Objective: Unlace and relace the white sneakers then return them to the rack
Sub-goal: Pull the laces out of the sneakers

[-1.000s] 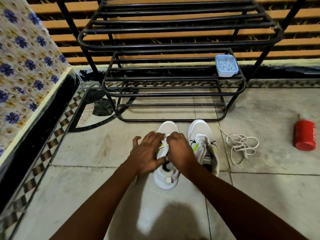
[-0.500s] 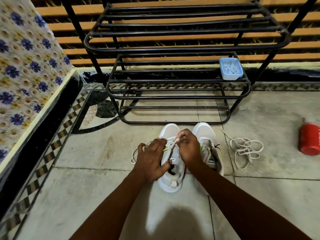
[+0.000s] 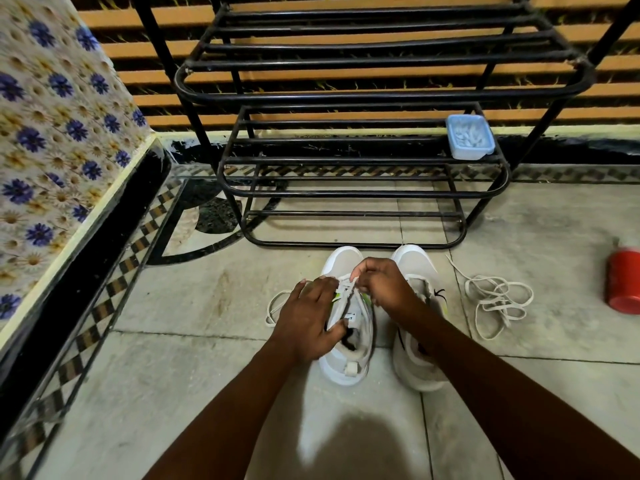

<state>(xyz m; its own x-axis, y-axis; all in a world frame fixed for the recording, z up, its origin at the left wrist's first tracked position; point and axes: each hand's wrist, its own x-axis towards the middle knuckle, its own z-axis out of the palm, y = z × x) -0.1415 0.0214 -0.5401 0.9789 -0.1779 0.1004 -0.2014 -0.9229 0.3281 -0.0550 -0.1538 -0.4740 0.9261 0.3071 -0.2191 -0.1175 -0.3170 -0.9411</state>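
Note:
Two white sneakers stand side by side on the tiled floor, toes toward the black metal rack [image 3: 349,194]. My left hand [image 3: 306,320] grips the left sneaker [image 3: 346,368] at its side and tongue. My right hand [image 3: 384,282] pinches the white lace [image 3: 346,281] over that sneaker's eyelets. A loop of this lace [image 3: 275,304] trails on the floor to the left. The right sneaker [image 3: 419,268] has no lace and is partly hidden by my right forearm. A loose white lace [image 3: 495,301] lies in a tangle to its right.
A pale blue plastic box [image 3: 469,136] sits on the rack's middle shelf at the right. A red bottle [image 3: 621,282] lies on the floor at the far right. A flower-patterned surface with a black edge [image 3: 62,143] runs along the left.
My right hand has moved up from the sneaker's tongue toward its toe end and now pinches the lace. The lace loop has appeared on the floor to the left.

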